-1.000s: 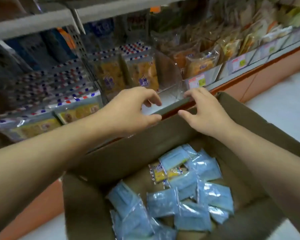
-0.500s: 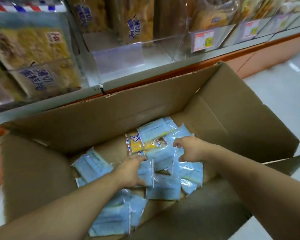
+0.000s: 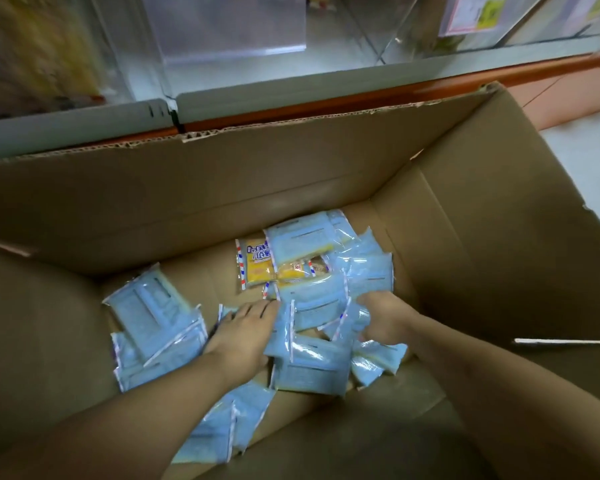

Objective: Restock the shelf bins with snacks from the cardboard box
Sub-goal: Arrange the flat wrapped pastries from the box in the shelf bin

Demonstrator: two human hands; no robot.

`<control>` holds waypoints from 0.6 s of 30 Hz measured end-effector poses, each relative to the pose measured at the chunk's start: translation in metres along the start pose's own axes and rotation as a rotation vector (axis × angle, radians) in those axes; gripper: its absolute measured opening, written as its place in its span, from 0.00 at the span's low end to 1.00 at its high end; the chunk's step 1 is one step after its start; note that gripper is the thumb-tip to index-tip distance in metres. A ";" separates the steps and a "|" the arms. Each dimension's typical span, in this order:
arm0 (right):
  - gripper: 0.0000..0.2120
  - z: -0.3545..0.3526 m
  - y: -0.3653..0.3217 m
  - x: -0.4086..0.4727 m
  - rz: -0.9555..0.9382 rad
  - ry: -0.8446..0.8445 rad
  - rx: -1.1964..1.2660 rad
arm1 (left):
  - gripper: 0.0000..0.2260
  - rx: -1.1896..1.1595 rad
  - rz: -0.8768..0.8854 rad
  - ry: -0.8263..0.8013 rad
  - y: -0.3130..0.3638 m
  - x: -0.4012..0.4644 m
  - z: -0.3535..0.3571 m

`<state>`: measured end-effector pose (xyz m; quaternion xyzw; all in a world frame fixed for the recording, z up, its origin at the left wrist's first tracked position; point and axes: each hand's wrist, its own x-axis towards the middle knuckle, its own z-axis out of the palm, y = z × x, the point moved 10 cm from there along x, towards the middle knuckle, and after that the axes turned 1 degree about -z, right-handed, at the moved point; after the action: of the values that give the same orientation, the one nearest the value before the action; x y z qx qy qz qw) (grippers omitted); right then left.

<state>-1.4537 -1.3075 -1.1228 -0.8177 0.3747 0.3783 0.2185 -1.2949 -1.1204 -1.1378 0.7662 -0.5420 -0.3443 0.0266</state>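
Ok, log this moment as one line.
phase: gathering | left hand: on snack packets | right hand: gripping packets | cardboard box: part full | lifted: none

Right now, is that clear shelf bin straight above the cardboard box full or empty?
Empty, as far as shown: the clear bin reveals only its bare floor, while snack packets lie in the cardboard box.

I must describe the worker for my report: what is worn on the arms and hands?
Nothing is worn. The left hand and right hand are bare, without gloves, rings or a watch that can be seen. Both forearms are uncovered to the picture's edge; no sleeve shows.
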 end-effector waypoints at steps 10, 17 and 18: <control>0.14 -0.145 -0.035 -0.089 -0.098 0.246 0.509 | 0.31 -1.071 -0.089 0.031 0.014 -0.048 -0.163; 0.10 -0.234 -0.124 -0.237 -0.369 0.593 0.974 | 0.16 -1.297 0.040 0.079 0.083 -0.132 -0.294; 0.09 -0.238 -0.135 -0.254 -0.394 0.589 1.033 | 0.15 -1.261 0.055 0.113 0.088 -0.145 -0.308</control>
<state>-1.3502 -1.2623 -0.7672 -0.7303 0.3958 -0.1403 0.5388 -1.2203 -1.1361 -0.7946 0.6063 -0.2522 -0.5554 0.5102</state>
